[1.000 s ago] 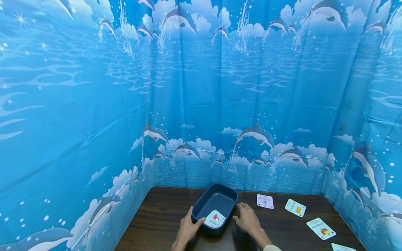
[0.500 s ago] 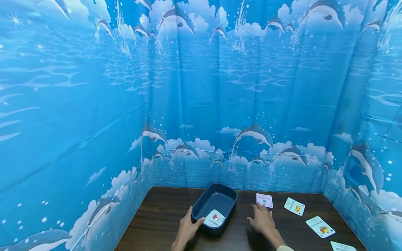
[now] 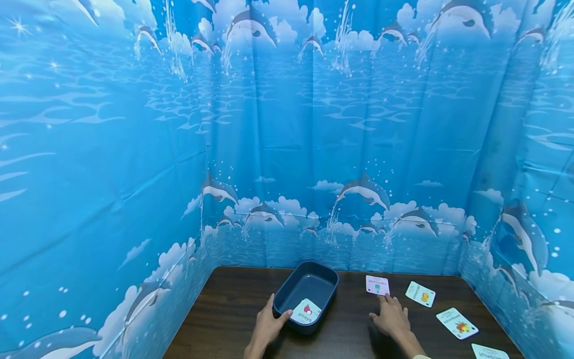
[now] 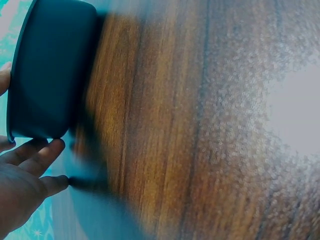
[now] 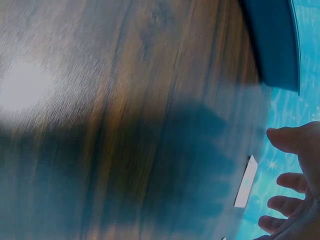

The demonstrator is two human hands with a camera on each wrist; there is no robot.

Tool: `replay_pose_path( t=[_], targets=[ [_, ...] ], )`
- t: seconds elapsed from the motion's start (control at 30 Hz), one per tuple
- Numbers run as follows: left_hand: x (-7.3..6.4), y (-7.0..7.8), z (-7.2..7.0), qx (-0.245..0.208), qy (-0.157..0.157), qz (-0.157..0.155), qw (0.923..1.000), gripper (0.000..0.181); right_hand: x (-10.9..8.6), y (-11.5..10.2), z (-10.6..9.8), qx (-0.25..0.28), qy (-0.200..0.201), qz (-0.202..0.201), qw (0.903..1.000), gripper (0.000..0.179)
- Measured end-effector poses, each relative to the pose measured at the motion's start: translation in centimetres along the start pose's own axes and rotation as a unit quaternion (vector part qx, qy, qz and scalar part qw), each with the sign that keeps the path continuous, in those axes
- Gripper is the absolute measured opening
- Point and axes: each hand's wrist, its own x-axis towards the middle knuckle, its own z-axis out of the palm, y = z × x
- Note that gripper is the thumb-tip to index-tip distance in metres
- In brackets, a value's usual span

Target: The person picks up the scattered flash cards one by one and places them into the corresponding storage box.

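A deep navy rectangular box [image 3: 309,284] stands on the table, with a card reading "pitaya" [image 3: 307,312] at its near end. My left hand [image 3: 267,325] holds the box's near left corner, thumb over the rim and fingers against the outer wall. In the left wrist view, several fingertips [image 4: 50,152] meet the box's side [image 4: 47,70]. My right hand [image 3: 391,317] is over the table to the right of the box, fingers spread and holding nothing. Its fingertips reach the near edge of a purple "raincoat" card [image 3: 377,285].
Right of the raincoat card lie several white cards with fruit pictures: an orange-fruit card [image 3: 420,293], a larger one with red-yellow fruit [image 3: 457,323], and another card [image 3: 490,352] cut off below. A blue dolphin-print curtain [image 3: 287,149] encloses the dark wooden table [image 3: 215,309].
My right hand has left the box's right side and moved right, past the near edge of the raincoat card. My left hand keeps its hold on the box, which stays put.
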Motion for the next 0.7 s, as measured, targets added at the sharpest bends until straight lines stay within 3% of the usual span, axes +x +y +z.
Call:
replay_pose_path(
  t=[0.7],
  targets=[
    [-0.1,0.2,0.1,0.001,0.005,-0.007,1.0000,0.094,0.0,3.4,-0.8,0.000,-0.021,0.069,0.9974,0.072]
  ],
)
